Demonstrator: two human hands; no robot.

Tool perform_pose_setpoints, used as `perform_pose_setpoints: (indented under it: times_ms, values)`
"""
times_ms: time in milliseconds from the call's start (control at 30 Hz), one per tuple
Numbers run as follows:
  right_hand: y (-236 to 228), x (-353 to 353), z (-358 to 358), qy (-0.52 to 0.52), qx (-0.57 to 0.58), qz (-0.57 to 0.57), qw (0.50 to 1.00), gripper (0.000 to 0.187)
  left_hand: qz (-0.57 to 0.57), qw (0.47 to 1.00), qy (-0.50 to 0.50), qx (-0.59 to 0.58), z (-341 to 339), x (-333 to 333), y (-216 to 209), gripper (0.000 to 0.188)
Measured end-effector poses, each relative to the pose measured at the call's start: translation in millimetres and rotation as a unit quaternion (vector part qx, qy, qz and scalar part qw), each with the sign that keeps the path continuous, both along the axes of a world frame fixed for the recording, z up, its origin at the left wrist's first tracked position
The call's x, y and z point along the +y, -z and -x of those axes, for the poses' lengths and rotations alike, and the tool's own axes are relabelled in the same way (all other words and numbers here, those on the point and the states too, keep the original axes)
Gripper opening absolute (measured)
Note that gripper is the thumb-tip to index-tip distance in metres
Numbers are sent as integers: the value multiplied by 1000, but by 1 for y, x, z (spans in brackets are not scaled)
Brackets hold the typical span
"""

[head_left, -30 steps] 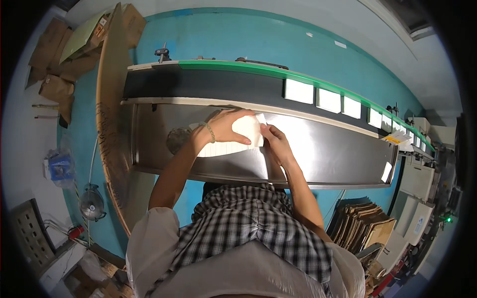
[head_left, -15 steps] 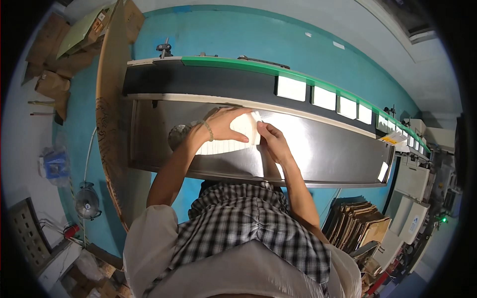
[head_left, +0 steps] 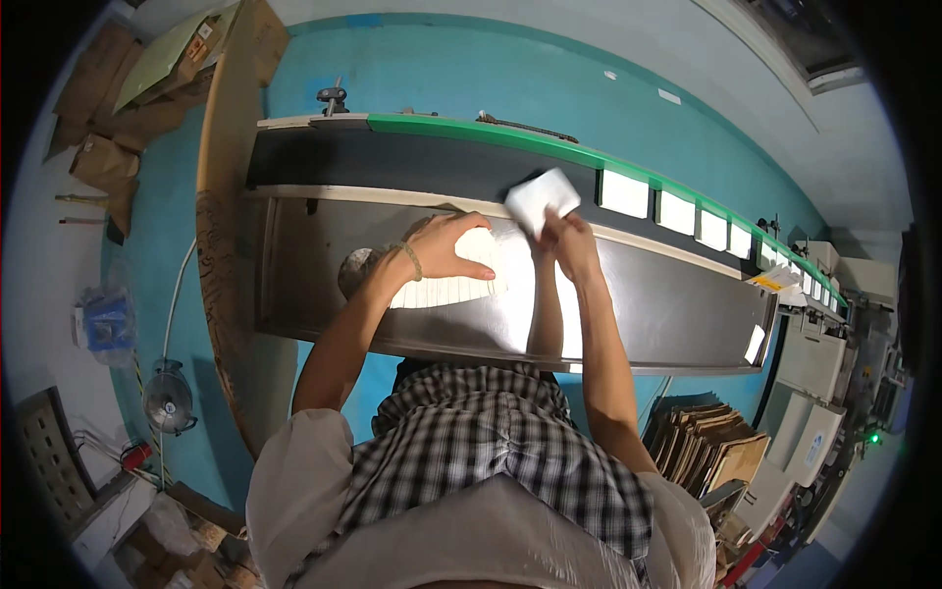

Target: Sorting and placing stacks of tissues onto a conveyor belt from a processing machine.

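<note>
Nearest to you, the checked cloth [head_left: 491,422] at your waist sits against the near side of the metal surface [head_left: 667,309]. On the left of that surface lies the stack of white pieces [head_left: 442,294], its fanned edges showing as fine lines. Your left hand [head_left: 446,247] arches over its right end, thumb toward the near side and fingers toward the far side, spread apart; you can't tell from here whether they grip or only rest. If that hand lifts or slackens, the leaning stack could slump and slide, since the metal looks slick. A round greyish thing [head_left: 353,273] sits just left of the stack, partly behind your wrist, and a sliding piece could knock it.

Farther and to the right, your right hand [head_left: 572,240] pinches one white piece [head_left: 551,199] by its near edge. The piece is blurred and tilted, overlapping the pale ledge [head_left: 638,239] and the dark strip [head_left: 392,162] beyond; contact can't be judged. With so little held, it could twist, or clip the ledge if carried too low. A row of white pieces [head_left: 624,194] lies rightward along the green rail [head_left: 442,128]; a crooked placement could crowd the nearest.
</note>
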State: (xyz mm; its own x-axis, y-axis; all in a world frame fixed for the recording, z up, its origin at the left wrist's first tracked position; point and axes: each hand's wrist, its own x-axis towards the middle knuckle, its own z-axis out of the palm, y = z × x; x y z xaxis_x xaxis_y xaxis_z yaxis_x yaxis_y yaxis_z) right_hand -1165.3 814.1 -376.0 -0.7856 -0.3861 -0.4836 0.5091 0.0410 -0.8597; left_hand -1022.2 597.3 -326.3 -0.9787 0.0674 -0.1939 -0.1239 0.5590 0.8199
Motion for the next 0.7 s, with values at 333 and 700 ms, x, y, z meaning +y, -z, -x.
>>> perform_pose_setpoints:
  times_ms: [333, 700]
  values:
    - [-18, -14, -77, -120, -67, -27, 990, 41, -20, 999, 7, 49, -10, -14, 1, 73]
    - [2, -27, -71, -208, 168, -133, 955, 49, -2, 999, -7, -36, -10, -22, 2, 72]
